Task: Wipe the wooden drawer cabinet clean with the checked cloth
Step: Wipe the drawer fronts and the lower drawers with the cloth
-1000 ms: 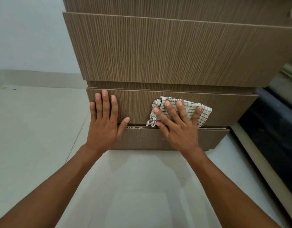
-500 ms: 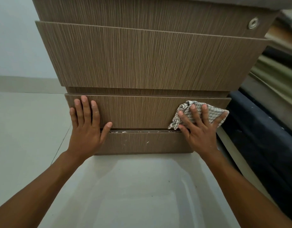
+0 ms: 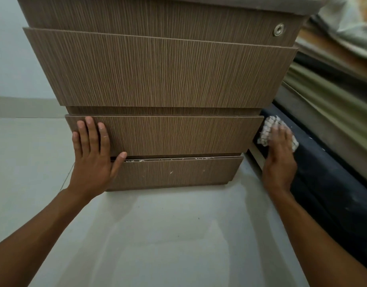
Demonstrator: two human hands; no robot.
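Note:
The wooden drawer cabinet (image 3: 161, 71) stands in front of me on the floor, with several drawer fronts stacked. My left hand (image 3: 93, 154) lies flat, fingers spread, on the left end of the low drawer front (image 3: 178, 134). My right hand (image 3: 278, 154) is just past the cabinet's right edge, blurred, with the checked cloth (image 3: 266, 129) bunched under its fingers. Part of the cloth is hidden by the hand.
A round metal lock (image 3: 279, 29) sits at the top drawer's right end. The bottom drawer front (image 3: 178, 172) has white specks along its top edge. A dark padded edge (image 3: 327, 168) and folded bedding run along the right. Pale tiled floor (image 3: 157, 235) lies below.
My right hand has swept the cloth rightward along the low drawer front and off its right end. My left hand stays on the drawer's left end. The view has shifted right.

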